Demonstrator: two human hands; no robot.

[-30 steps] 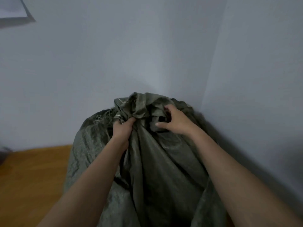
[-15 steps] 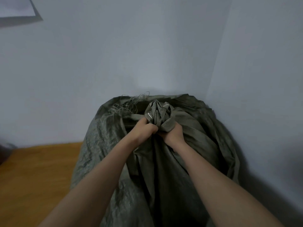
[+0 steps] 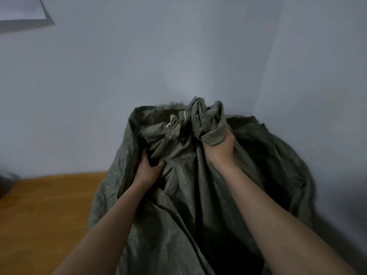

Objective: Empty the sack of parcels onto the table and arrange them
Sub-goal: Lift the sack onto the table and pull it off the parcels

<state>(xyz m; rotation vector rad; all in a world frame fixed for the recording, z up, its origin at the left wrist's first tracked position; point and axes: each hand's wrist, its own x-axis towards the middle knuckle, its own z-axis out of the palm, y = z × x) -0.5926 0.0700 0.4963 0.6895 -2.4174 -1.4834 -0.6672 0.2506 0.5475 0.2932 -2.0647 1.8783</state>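
Gripping the gathered neck of the sack (image 3: 198,195) in my right hand (image 3: 219,148), I have my fingers curled tight around a thick bunch of the grey-green cloth, which sticks up crumpled above my fist. My left hand (image 3: 148,168) sits lower and to the left on the sack's front; its fingers are curled into a fold of the fabric, thumb pressing in from the right, so it holds a pinch of cloth rather than the neck itself. The sack stands bulky and upright at the far right corner of the wooden table (image 3: 45,211), pushed into the corner where the two pale walls (image 3: 119,86) meet, and it touches or nearly touches the right-hand one. Its mouth is bunched closed, so I cannot see any parcels inside. Frayed threads show along the top edge. A sheet of paper (image 3: 19,8) hangs on the wall at upper left.
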